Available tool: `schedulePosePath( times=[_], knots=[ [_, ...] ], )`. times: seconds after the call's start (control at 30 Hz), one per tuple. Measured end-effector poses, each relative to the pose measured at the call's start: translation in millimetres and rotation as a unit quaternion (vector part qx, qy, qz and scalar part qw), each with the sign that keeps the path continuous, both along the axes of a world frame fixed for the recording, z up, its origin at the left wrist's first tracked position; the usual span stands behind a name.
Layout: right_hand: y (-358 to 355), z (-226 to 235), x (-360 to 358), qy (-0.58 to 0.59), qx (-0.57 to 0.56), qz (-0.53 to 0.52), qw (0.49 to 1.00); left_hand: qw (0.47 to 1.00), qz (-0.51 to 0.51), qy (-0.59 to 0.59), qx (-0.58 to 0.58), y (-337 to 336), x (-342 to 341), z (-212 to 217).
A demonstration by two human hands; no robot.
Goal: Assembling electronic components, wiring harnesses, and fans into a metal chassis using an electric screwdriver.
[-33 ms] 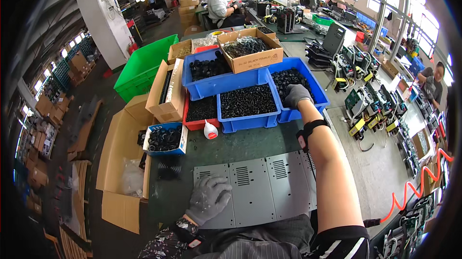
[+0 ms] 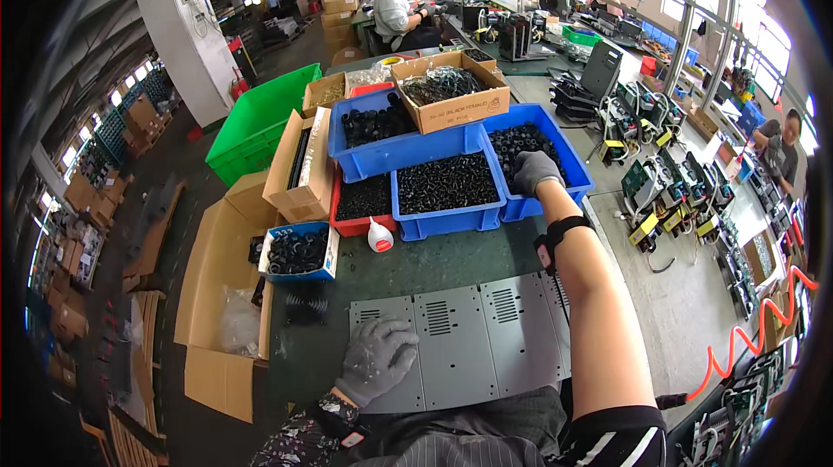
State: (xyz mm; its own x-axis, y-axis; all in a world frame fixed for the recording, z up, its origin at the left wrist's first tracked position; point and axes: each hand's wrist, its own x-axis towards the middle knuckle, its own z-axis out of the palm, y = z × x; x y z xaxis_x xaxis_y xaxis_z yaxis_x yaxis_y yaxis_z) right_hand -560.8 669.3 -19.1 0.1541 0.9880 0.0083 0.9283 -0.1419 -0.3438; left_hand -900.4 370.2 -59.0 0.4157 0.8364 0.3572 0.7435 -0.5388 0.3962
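Observation:
My left hand (image 2: 378, 361), in a grey glove, lies on the leftmost of several flat grey metal panels (image 2: 453, 350) with slotted vents, its fingers loosely spread and holding nothing. With the arm stretched forward, my gloved right hand (image 2: 536, 173) is down in the right blue bin (image 2: 568, 174), among small black parts (image 2: 519, 138). Its fingers curl downward, and their tips are hidden; what they grip cannot be made out. Left of that hand, another blue bin (image 2: 449, 222) is full of small black pieces that look like screws.
Behind stand a higher blue bin (image 2: 382, 159) and a cardboard box of dark wires (image 2: 460, 113). To the left are a red bin (image 2: 353, 225), a white squeeze bottle (image 2: 379, 235), a small box of black rings (image 2: 327, 267) and an open carton (image 2: 201, 293). Circuit assemblies (image 2: 664, 194) line the right bench.

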Motion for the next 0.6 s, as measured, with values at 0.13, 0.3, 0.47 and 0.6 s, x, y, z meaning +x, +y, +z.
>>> schedulePosePath(
  times=[0.13, 0.3, 0.47, 0.6],
  knots=[
    [2, -4, 3, 0.073, 0.057, -0.013, 0.996, 1.000, 0.004, 0.003, 0.006, 0, 0, 2],
    [11, -22, 12, 0.082, 0.156, -0.024, 0.984, 0.999, -0.014, -0.044, 0.009, 4, 0, 1],
    [25, -34, 23, 0.169, 0.163, -0.041, 0.971, 0.998, -0.022, -0.053, 0.011, 7, -1, 1],
    [23, -31, 23, 0.181, 0.186, -0.041, 0.965, 0.998, -0.023, -0.055, 0.000, 6, -1, 1]
  ],
)
